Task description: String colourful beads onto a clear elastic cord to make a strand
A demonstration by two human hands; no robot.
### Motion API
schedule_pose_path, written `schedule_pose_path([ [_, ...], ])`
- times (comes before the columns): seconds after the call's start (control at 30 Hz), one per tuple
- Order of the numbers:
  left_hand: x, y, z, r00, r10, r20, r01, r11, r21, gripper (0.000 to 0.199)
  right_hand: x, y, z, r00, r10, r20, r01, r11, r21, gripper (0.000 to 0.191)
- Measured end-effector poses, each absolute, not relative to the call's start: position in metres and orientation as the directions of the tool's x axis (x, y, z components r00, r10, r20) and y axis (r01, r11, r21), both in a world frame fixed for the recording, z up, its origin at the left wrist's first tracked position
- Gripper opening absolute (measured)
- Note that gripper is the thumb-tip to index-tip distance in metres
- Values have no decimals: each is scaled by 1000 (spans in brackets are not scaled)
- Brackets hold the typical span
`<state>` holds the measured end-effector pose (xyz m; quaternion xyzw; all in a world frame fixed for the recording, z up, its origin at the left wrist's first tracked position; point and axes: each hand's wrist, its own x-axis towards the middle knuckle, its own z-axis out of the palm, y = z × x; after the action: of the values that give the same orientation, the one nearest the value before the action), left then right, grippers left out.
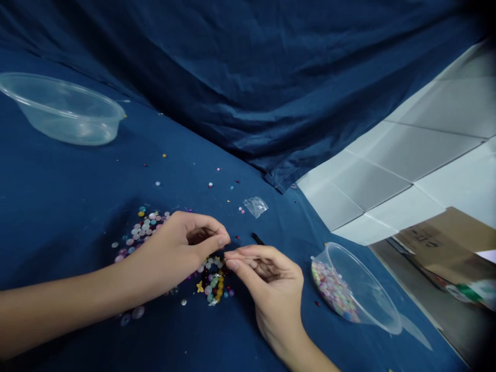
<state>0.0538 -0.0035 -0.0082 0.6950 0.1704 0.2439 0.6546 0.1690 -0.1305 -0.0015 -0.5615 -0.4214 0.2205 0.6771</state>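
Observation:
My left hand reaches in from the left over the loose beads, thumb and fingertip pinched together. Close by on the right, my right hand is also in a pinch, its fingertips just below and beside the left ones. Whatever lies between either set of fingertips is too small to make out. Below the fingertips hangs or lies a looped string of beads in yellow, green and white; whether it is joined to a hand is unclear. A gold butterfly-shaped bead lies beside the loop.
A clear plastic bowl stands at the upper left. Another clear container, tilted in view, holds many pastel beads at the right. A small plastic bag, a black object and scattered beads lie on the blue cloth. A cardboard box is far right.

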Motion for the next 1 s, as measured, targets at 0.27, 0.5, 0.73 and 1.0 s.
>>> schedule_pose_path([
  [0.27,53,-4,-2,814,573,98,-54,-93,994,17,169,-128,-1,567,781,262,188,188,-964,17],
  [0.5,52,-4,-2,826,552,112,-73,-91,993,18,172,-127,-1,559,814,157,6,186,-983,18],
  [0.73,52,-3,-6,829,551,97,-58,-88,994,18,179,-125,0,562,825,52,-146,161,-976,17],
  [1.0,54,-3,-6,831,547,99,-66,-81,995,20,177,-125,2,577,816,36,-133,137,-982,18],
])
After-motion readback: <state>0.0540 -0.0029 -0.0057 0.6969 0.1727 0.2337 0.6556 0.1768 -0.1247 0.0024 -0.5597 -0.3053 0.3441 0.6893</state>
